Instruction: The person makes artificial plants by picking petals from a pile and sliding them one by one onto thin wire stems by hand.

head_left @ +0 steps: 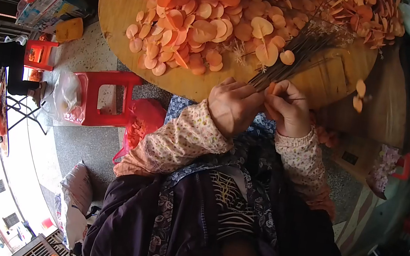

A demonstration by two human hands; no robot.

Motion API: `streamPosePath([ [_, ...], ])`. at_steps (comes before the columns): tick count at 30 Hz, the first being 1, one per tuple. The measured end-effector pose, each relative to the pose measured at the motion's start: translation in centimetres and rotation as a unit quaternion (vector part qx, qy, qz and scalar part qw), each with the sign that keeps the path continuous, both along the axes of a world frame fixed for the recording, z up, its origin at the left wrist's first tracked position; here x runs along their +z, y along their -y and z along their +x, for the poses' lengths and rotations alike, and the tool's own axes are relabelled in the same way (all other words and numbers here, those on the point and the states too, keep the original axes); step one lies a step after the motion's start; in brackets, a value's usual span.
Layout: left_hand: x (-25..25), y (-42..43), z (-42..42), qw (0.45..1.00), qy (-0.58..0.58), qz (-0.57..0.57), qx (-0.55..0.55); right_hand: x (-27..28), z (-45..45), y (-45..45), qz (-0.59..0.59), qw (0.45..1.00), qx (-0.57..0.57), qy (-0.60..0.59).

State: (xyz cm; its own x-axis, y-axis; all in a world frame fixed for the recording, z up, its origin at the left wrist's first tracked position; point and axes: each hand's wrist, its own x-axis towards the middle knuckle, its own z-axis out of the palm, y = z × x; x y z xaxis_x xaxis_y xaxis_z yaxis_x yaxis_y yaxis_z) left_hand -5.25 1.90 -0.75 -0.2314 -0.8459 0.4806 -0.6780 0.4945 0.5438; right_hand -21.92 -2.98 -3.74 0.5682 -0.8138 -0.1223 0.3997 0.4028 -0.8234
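Observation:
My left hand is closed at the near edge of the round wooden table, its fingers wrapped around the lower ends of a bundle of thin brown stems. The stems run up and right across the tabletop. Right beside it, my right hand pinches a small orange piece, apparently a leaf, between thumb and fingers at the stem ends. Fingers partly hide that piece. Beyond both hands lies a large heap of orange artificial leaves on sprigs.
The wooden table spans the top. Two loose leaves lie at right. Left are a red plastic stool, a pink bag and a cushion-like sack. Another person sits far left at a folding table.

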Motion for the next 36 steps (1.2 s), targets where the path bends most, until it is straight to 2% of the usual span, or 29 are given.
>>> streamPosePath([
  [2,-0.2,0.0,0.0,0.999,-0.011,-0.033,-0.016,0.2,-0.3,0.3,0.046,0.997,0.002,0.069],
  [3,-0.2,-0.1,0.4,0.999,-0.010,-0.032,-0.018,0.5,-0.7,0.6,0.047,0.996,0.000,0.070],
  [5,-0.1,-0.1,1.8,0.999,0.024,-0.035,0.002,1.2,-2.6,2.0,0.068,0.993,-0.089,0.042],
  [7,0.1,-0.6,2.9,0.999,0.042,0.010,0.021,1.2,-4.6,3.3,0.042,0.993,-0.091,0.057],
  [10,0.2,-1.3,3.5,0.998,0.034,0.035,0.027,1.2,-6.4,4.1,0.069,0.986,-0.137,0.064],
  [20,0.1,-1.8,3.7,0.995,0.004,0.093,0.020,0.8,-7.1,4.8,0.054,0.985,-0.131,0.100],
  [23,0.5,-1.1,2.9,0.996,-0.005,0.082,0.021,1.2,-5.4,3.5,0.043,0.958,-0.179,0.219],
  [24,0.5,-0.6,2.4,0.998,-0.002,0.066,0.013,0.7,-4.2,3.0,0.003,0.959,-0.173,0.223],
  [25,0.4,0.0,2.0,0.998,-0.001,0.064,0.018,0.4,-3.7,2.7,-0.015,0.976,-0.082,0.199],
  [27,0.1,1.2,1.2,0.999,0.020,0.047,-0.019,0.4,-2.5,1.8,-0.057,0.996,-0.048,0.039],
  [28,0.1,1.8,0.9,0.999,0.022,0.046,-0.016,0.6,-2.3,1.5,-0.059,0.996,-0.046,0.042],
  [30,0.2,3.1,0.4,0.999,-0.019,0.027,0.033,1.0,-2.1,1.3,-0.115,0.981,-0.087,-0.131],
  [31,0.1,4.1,0.4,0.999,-0.018,0.028,0.033,1.7,-2.3,1.4,-0.115,0.981,-0.087,-0.130],
  [33,-0.2,6.5,0.8,0.993,-0.017,0.021,0.118,3.3,-3.0,1.9,-0.261,0.935,-0.153,-0.184],
  [34,-0.7,7.4,0.9,0.993,-0.017,0.021,0.119,3.6,-3.6,2.2,-0.315,0.905,-0.163,-0.233],
  [35,-1.3,8.2,1.0,0.992,0.051,0.026,0.113,3.8,-3.8,2.3,-0.317,0.905,-0.162,-0.233],
  [36,-1.9,8.7,0.9,0.987,0.119,0.030,0.107,3.9,-4.1,2.4,-0.337,0.887,-0.143,-0.282],
])
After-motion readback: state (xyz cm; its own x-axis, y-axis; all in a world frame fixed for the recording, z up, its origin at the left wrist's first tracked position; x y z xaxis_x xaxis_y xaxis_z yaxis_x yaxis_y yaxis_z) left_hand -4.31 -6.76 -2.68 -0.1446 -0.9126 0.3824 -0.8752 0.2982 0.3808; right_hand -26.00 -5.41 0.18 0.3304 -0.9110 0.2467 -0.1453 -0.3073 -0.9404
